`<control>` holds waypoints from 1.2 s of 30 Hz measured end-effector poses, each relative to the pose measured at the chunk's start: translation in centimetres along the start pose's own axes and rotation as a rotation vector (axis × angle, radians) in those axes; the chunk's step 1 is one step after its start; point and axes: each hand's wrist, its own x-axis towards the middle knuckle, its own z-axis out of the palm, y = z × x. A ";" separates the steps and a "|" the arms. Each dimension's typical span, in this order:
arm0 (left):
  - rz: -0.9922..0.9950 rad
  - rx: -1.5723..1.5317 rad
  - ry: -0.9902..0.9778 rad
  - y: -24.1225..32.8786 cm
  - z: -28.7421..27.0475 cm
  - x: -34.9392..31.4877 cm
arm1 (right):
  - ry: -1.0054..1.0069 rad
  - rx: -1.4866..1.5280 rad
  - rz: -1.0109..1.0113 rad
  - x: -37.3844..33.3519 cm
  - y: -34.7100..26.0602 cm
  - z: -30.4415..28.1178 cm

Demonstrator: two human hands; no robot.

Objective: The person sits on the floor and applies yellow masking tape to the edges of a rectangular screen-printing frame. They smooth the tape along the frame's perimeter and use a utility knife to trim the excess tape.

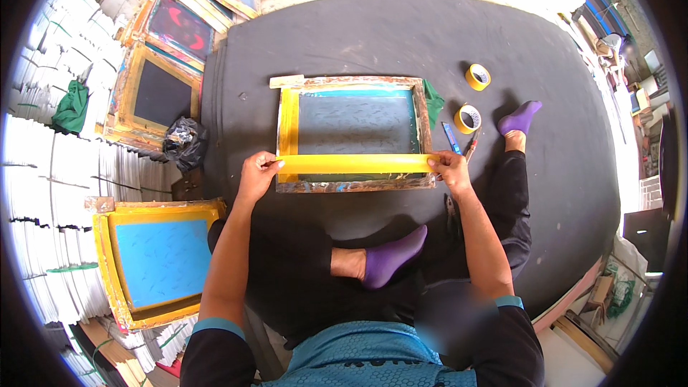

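Note:
A strip of yellow tape (355, 164) is stretched level between my two hands, over the near part of a wooden screen-printing frame (358, 186). My left hand (258, 174) pinches the strip's left end between thumb and fingers, beside the frame's left edge. At the other end, my right hand (451, 171) pinches the tape near the frame's right side. Another yellow band covers the inner left side of the frame. The mesh (357, 123) is grey-blue with small dark marks. Whether the strip touches the mesh cannot be made out.
Two yellow tape rolls (468, 120) lie right of the frame, near a blue cutter knife (451, 137) and a green cloth (433, 104). More frames, one with blue mesh (163, 254), and a black plastic bag (185, 143) are at left. White stacks (43, 172) line the far left.

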 end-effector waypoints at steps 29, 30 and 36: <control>-0.080 -0.023 0.018 -2.7 1.6 1.2 | 0.141 -0.224 -0.043 1.7 1.6 2.1; -0.101 -0.033 0.014 -2.3 1.6 1.2 | 0.143 -0.161 -0.055 1.5 1.4 2.2; -0.057 -0.021 -0.002 -1.7 0.7 0.7 | 0.112 -0.076 -0.157 1.3 1.9 2.2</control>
